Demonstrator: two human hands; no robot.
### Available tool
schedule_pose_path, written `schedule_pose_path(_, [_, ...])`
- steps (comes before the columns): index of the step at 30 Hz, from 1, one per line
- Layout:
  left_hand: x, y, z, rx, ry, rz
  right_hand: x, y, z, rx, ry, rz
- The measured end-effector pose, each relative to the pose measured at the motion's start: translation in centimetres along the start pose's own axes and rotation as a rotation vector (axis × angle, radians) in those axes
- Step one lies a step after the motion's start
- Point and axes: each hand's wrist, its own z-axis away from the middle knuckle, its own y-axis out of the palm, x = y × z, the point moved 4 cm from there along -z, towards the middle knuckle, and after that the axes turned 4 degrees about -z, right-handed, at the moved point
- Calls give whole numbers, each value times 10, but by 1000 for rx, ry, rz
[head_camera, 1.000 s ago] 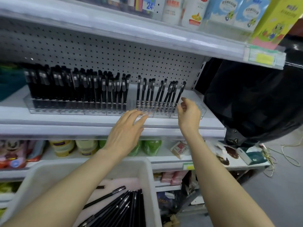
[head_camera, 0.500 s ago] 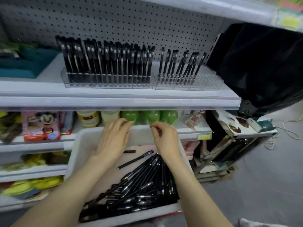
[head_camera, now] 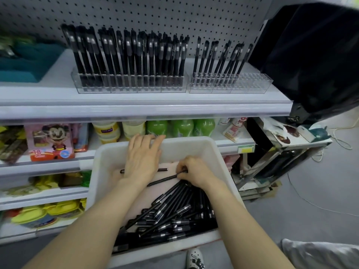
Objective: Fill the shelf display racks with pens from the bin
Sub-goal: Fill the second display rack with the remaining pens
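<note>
Pegboard-backed shop shelf (head_camera: 136,101). Two clear racks on it, side by side. Left rack (head_camera: 93,88): packed with upright black pens (head_camera: 128,53). Right rack (head_camera: 252,84): pens only in its left part, right end bare. White bin (head_camera: 219,152) near, below shelf; heap of black pens (head_camera: 174,216) at its near end. Left hand (head_camera: 142,160): fingers straight, flat over far end of bin, fingertips at far rim. Right hand (head_camera: 196,171): fingers curled, pinching one pen (head_camera: 165,179) by its end, above the heap.
</note>
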Motion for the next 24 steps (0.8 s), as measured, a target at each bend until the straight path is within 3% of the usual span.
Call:
schedule_pose_path(7, [-8,-3,0,1,82,61,5,-19,11,-174,-60,-338])
schedule_pose_path(16, [-35,-18,-20,-92,109,168,20,-87,17,-518,-62,-1251])
schedule_pose_path(20, [-58,-20,-53,-53,50,159,20,-101,13,-419,-75,-1330])
schedule_pose_path(24, [-88,-17,-89,-9,120,153,-1,-128,8,-489,-46,-1339])
